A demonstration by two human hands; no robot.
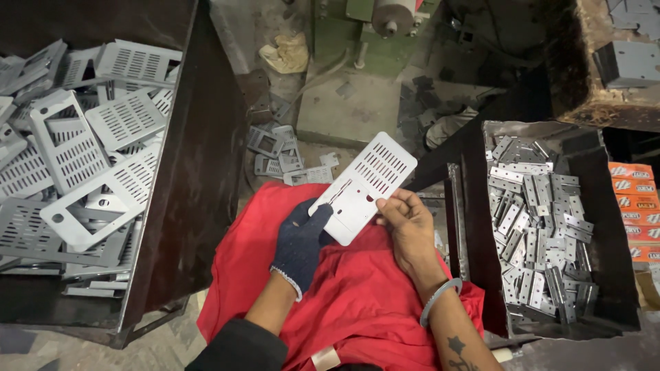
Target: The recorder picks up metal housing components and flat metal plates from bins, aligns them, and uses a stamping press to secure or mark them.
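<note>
Over a red cloth (357, 288) across the lap: left hand (300, 242), in a dark knitted glove, and bare right hand (407, 227) both closed on one slotted grey metal plate (363, 187), tilted, slotted end up and to the right. Gloved thumb on the plate's lower left edge; right fingers pinching its lower right edge. At left, a dark bin (206, 172) heaped with similar perforated plates (89, 151). At right, a box (605, 227) full of small metal hinges (540, 227). More plates on the floor (285, 154) ahead.
</note>
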